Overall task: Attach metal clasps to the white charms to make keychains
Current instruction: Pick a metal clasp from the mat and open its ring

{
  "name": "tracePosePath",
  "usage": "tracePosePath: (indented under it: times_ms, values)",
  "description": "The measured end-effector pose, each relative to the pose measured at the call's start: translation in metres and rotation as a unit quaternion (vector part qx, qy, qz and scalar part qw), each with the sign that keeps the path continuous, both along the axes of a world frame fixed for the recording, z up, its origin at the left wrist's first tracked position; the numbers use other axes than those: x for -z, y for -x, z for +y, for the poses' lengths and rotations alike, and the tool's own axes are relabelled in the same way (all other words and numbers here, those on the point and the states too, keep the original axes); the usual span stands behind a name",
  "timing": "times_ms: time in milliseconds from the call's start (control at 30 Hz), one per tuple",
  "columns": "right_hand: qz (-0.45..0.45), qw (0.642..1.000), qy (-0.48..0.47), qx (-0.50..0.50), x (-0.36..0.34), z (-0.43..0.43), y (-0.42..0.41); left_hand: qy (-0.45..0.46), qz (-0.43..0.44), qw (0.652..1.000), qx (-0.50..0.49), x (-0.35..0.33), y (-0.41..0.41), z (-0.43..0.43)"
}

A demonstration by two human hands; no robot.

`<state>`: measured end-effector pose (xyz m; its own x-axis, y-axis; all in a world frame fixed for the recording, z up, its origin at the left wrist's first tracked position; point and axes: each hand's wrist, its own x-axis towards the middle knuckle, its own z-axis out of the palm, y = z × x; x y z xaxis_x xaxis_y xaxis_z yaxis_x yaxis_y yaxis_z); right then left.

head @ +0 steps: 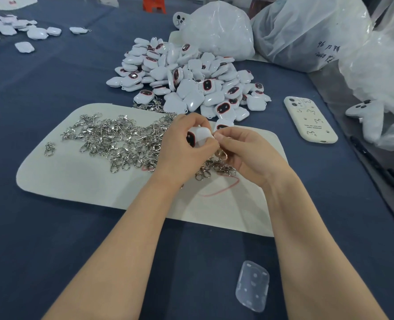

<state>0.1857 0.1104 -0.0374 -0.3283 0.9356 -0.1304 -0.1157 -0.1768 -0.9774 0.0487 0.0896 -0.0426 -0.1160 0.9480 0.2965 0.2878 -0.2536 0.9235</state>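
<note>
Left hand [182, 146], fingers curled, grips a white charm [200, 137] above the right half of a white mat [87, 188]; the charm's dark, red-rimmed face points left. Right hand [246, 155] meets it, thumb and forefinger pinching the charm's right corner, with a metal clasp [221, 154] showing just beneath those fingers. Far left of the mat, at the back of the dark blue counter [41, 93], lie scattered charms [23, 31]. Across the mat's left and middle sprawls a tangle of silver clasps [117, 139], with one stray clasp [49, 148] near the mat's left edge. Behind the mat rises a heap of charms [191, 77], backed by bulging plastic bags [219, 26]. A thin red rubber band [221, 188] lies on the mat below the hands. Right of the mat rests a phone in a white case [310, 120]; in front of the mat, a clear phone case [252, 285]
</note>
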Motion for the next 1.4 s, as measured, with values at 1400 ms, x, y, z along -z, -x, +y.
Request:
tracePosePath:
  times_ms: [1400]
  values:
    - [-0.274, 0.947, -0.145, 0.085, -0.006, 0.001, 0.008, 0.030, -0.024, 0.991, 0.126, 0.000, 0.019, 0.010]
